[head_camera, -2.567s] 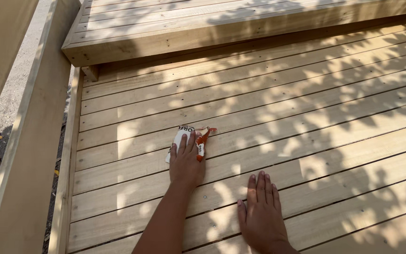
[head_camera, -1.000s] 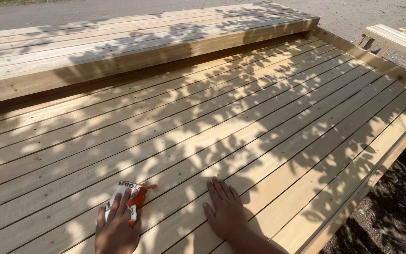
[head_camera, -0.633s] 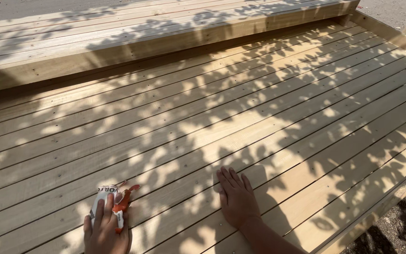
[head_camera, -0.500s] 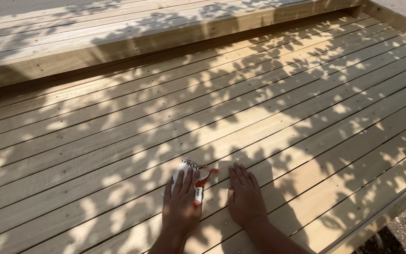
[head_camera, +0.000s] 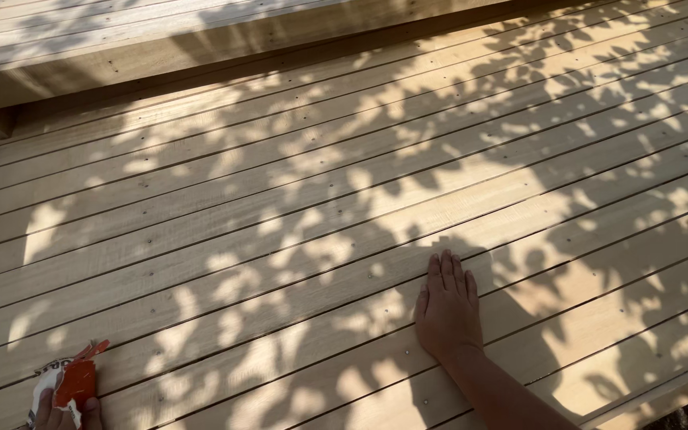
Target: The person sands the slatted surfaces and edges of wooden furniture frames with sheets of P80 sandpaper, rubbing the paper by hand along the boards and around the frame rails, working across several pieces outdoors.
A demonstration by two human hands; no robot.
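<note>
At the near left corner of the view, the left hand [head_camera: 64, 414] presses an orange and white folded sheet [head_camera: 65, 385] against the wooden deck [head_camera: 296, 239]. The sheet looks like sanding paper: an orange face on top, a white backing curling out at its left edge, and one orange corner sticking up toward the far side. Only the fingertips of that hand show (the rest is cut off by the bottom edge), and they lie on the near end of the sheet, holding it down rather than closing around it.

Well apart to the right, the right hand [head_camera: 447, 310] lies flat and open on a board, palm down, fingers straight and close together, pointing away toward the far side. It grips nothing. Its forearm runs back toward the near right corner.

The deck boards run left to right, pale and new, with rows of small screw heads and dappled leaf shadow across them. At the far side a raised wooden step [head_camera: 161, 40] crosses the view.
</note>
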